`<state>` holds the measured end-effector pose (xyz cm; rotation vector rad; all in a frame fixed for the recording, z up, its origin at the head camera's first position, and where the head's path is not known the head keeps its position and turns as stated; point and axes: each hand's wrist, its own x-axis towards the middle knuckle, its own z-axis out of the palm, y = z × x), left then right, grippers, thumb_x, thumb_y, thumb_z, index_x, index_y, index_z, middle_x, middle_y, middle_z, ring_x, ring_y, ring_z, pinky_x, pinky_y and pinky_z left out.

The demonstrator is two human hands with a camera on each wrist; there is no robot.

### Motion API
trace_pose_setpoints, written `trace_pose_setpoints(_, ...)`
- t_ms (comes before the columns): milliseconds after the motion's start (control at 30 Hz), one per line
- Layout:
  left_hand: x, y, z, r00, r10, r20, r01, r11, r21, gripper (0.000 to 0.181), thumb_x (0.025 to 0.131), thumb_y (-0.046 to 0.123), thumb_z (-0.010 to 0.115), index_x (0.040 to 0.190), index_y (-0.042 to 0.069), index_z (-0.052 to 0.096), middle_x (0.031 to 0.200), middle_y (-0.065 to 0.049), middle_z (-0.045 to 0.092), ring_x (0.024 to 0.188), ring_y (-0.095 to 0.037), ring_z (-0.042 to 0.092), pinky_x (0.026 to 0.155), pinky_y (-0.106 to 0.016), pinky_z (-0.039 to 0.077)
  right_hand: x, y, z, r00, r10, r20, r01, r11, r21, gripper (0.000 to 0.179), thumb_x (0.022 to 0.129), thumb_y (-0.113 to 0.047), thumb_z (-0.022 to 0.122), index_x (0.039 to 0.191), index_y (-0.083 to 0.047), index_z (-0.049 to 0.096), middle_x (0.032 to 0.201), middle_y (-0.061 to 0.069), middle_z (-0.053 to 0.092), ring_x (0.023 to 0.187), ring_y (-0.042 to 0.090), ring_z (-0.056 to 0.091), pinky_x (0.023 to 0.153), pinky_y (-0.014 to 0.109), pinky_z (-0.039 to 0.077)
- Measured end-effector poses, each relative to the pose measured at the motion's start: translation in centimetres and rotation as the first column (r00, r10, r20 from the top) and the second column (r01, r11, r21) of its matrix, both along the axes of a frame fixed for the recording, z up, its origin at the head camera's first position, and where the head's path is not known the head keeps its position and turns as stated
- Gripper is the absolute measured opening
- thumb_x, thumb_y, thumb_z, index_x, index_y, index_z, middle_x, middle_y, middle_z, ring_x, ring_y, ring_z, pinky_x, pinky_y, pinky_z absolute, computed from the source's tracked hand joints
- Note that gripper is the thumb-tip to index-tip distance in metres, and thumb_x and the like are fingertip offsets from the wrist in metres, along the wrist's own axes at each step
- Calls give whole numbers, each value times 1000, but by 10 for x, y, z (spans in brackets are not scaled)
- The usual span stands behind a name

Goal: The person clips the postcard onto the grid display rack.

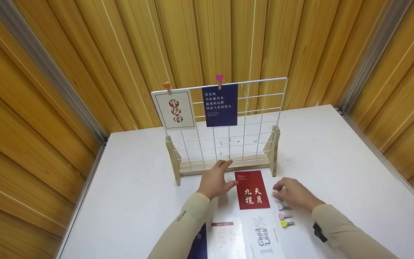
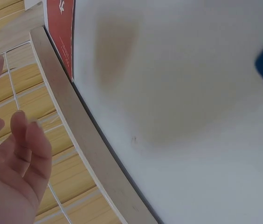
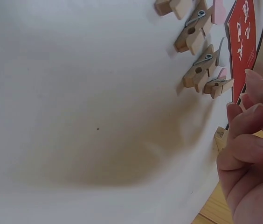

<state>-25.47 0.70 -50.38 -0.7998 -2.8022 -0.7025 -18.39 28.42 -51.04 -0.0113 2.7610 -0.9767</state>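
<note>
In the head view your sleeved left forearm [image 1: 189, 216] slants toward one o'clock, your left hand [image 1: 215, 181] relaxed, its thumb spread from the fingers; your sleeved right forearm [image 1: 343, 225] slants toward ten o'clock, your right hand [image 1: 295, 191] bending its fingers in a loose curl.

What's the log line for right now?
left grip: empty, near wire rack | right grip: empty, beside clothespins | red card: on table | hanging blue card: clipped to rack
</note>
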Motion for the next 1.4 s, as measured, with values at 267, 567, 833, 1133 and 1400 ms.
trace_pose_setpoints(267, 1, 10, -1, 997, 3, 73, 2, 998, -64, 77, 83, 44, 79, 147, 16, 47, 139, -6, 54, 98, -26, 66, 90, -44, 52, 1, 0, -3, 1000, 7, 1, -7, 1000, -2, 14, 90, -15, 73, 102, -8, 72, 95, 0, 61, 88, 19, 56, 85, 43, 50)
trace_pose_setpoints(567, -2, 23, 0, 992, -9, 128, 32, 982, -184, 86, 77, 51, 82, 147, 16, 47, 140, -7, 53, 103, -29, 65, 88, -43, 53, 2, 0, -9, 1000, 21, -12, -21, 1000, -6, 11, 88, -11, 74, 99, -9, 72, 90, -1, 60, 85, 18, 55, 79, 38, 50)
trace_pose_setpoints(833, -1, 32, 2, 981, -17, 192, 66, 966, -250, 88, 74, 54, 83, 147, 20, 48, 137, -2, 54, 114, -26, 61, 95, -44, 50, 1, -2, -11, 999, 28, -26, -29, 999, -33, 13, 87, -6, 73, 100, -7, 71, 85, 1, 59, 79, 17, 55, 72, 34, 50)
trace_pose_setpoints(1133, -3, 39, 0, 974, -18, 226, 83, 956, -281, 94, 71, 58, 83, 148, 19, 46, 130, -1, 58, 114, -24, 61, 96, -42, 49, 1, -4, -15, 999, 15, -42, -17, 999, -50, 15, 89, -1, 69, 103, -5, 70, 83, 1, 58, 78, 17, 54, 71, 34, 50)
trace_pose_setpoints(1400, -2, 44, -5, 966, 11, 257, 69, 951, -300, 94, 71, 56, 84, 149, 19, 46, 138, -1, 55, 118, -25, 59, 99, -41, 47, 3, -2, -13, 999, -8, -51, 6, 999, -43, 19, 92, -1, 65, 110, -5, 69, 93, 3, 61, 87, 19, 56, 83, 41, 51)
